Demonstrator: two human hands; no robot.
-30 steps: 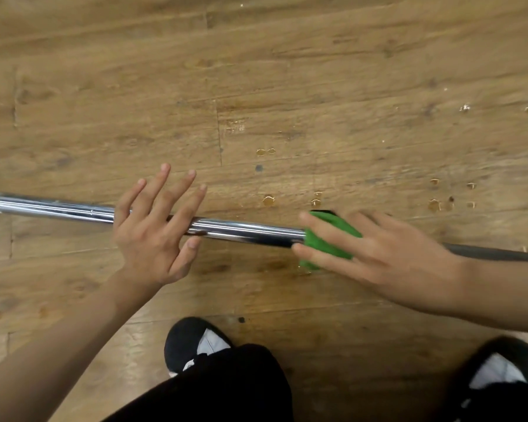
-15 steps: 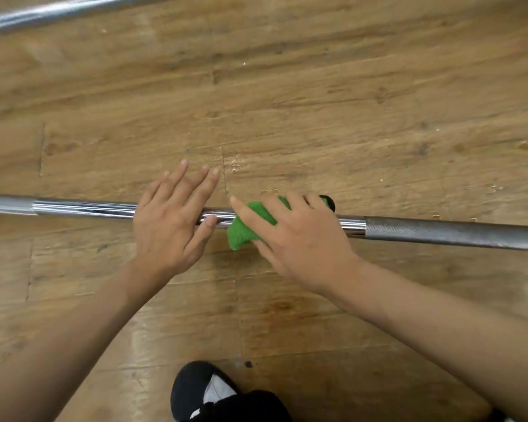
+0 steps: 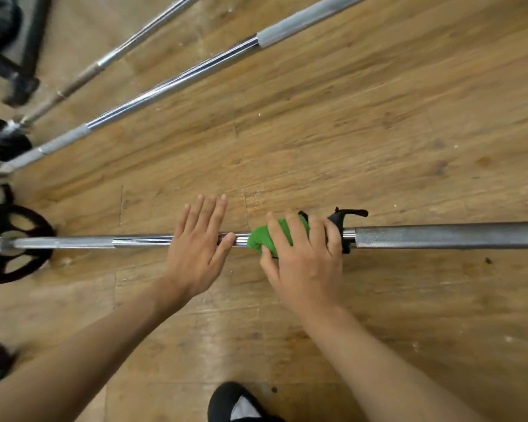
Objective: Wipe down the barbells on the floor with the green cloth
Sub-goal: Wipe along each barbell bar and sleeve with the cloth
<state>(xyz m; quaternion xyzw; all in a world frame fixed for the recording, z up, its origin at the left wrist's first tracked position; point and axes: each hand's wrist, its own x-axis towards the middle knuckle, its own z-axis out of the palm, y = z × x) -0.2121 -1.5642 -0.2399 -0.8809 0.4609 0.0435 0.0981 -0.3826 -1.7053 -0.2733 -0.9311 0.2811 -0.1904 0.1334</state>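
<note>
— Barbell (image 3: 439, 236) nearest us lies flat on the wooden floor (image 3: 378, 132), running left to right across the middle of the view. Where do we log the cloth?
— On that bar. We see the green cloth (image 3: 258, 239) bunched over the chrome part of the shaft. It sits just left of a black collar clip (image 3: 348, 216) and the grey knurled stretch.
— Right hand (image 3: 305, 260)?
— Fingers curl over the cloth and the bar, thumb at the cloth's near edge. We mark it as gripping the cloth against the shaft. The little finger is right at the clip.
— Left hand (image 3: 195, 254)?
— Flat, fingers straight and close together, pointing away from us. The palm rests on the shaft just left of the cloth and holds nothing. The thumb tip lies on the chrome, very near the cloth; touching or not, we cannot tell.
— Left end of the bar?
— Black weight plate (image 3: 41, 229) with cut-outs, the bar passing through its hub.
— Other bars?
— Two more on the floor farther off, both slanting from lower left to upper right. We tag the second barbell (image 3: 171, 86), chrome with grey knurled sections. Beyond it is the third barbell (image 3: 128, 47), thinner. Both lie well apart from the hands.
— Anything else?
— Dark metal frame (image 3: 28, 41) in the top left corner, blurred. One black shoe (image 3: 232, 400) with a white patch sits at the bottom edge, between the forearms.
</note>
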